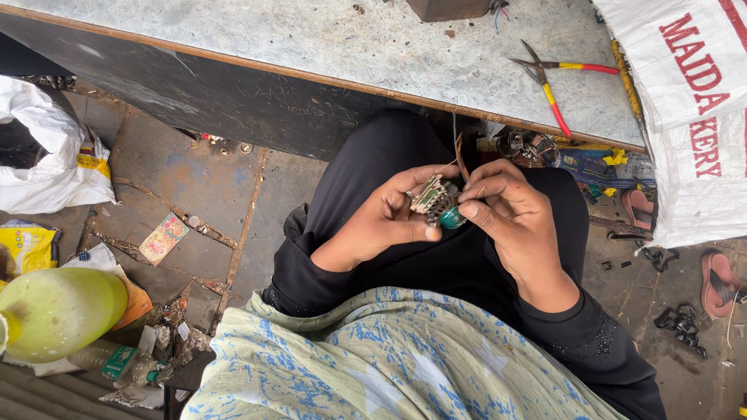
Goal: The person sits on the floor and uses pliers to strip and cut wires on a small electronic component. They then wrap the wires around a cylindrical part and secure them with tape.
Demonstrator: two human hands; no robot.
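My left hand (381, 222) holds a small electrical part (434, 198), a pale circuit piece with a green round component at its lower end, over my lap in black trousers. My right hand (510, 214) pinches the same part from the right, fingertips at the green component. A thin brown strip or wire rises from the part between my hands. Both hands meet just below the edge of the workbench (327, 47).
Red-and-yellow-handled pliers (548, 78) lie on the grey bench top. A white printed sack (692, 117) hangs at right. On the floor sit a yellow-green bottle (58, 311), a white plastic bag (47, 148), scattered wrappers, sandals (720, 284) and small black scraps.
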